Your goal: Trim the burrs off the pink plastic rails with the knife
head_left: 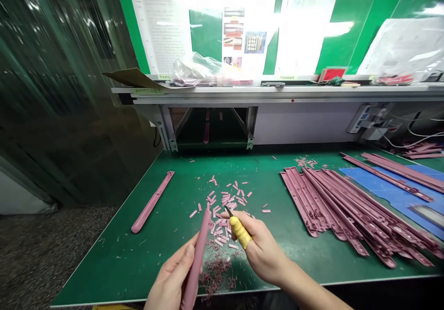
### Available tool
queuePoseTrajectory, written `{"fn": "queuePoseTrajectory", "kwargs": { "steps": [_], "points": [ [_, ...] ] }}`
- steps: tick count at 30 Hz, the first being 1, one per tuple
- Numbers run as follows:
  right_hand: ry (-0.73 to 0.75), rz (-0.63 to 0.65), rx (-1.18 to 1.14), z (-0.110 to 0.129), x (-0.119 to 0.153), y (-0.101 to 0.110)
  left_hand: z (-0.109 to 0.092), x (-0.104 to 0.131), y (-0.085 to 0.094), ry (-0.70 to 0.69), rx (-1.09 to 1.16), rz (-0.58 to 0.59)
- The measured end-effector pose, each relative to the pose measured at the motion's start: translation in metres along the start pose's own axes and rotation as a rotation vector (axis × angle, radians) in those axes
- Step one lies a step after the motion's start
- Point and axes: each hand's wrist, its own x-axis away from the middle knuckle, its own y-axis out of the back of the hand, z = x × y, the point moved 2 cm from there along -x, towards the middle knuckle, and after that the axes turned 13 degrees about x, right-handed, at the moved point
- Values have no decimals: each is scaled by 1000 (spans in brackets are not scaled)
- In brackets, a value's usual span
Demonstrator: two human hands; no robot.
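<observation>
Near the front edge, my left hand [175, 275] is wrapped round a long pink plastic strip [198, 259], held tilted with its far end up. To the right of the strip, my right hand [262, 247] grips a yellow-handled knife [240, 232], its short dark blade pointing up and left, a little apart from the strip's upper end. Small cut pink pieces [227, 201] lie scattered on the green table behind and between my hands. Thin pink shavings [217, 273] are heaped by the front edge.
One pink strip [152, 203] lies alone at the left. A large pile of pink strips [347, 208] covers the right side, beside a blue sheet [398, 190]. At the back, a conveyor [215, 132] opens beneath a shelf [208, 95] holding plastic bags.
</observation>
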Motion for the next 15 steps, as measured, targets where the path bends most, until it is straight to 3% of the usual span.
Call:
{"fn": "queuePoseTrajectory", "kwargs": {
  "steps": [4, 8, 15],
  "points": [
    [87, -40, 293, -1, -10, -8, 8, 1, -6, 111, 99, 22],
    [131, -78, 608, -2, -19, -11, 9, 6, -8, 125, 100, 30],
    [182, -101, 715, 4, -12, -17, 7, 6, -10, 92, 151, 6]
  ]
}}
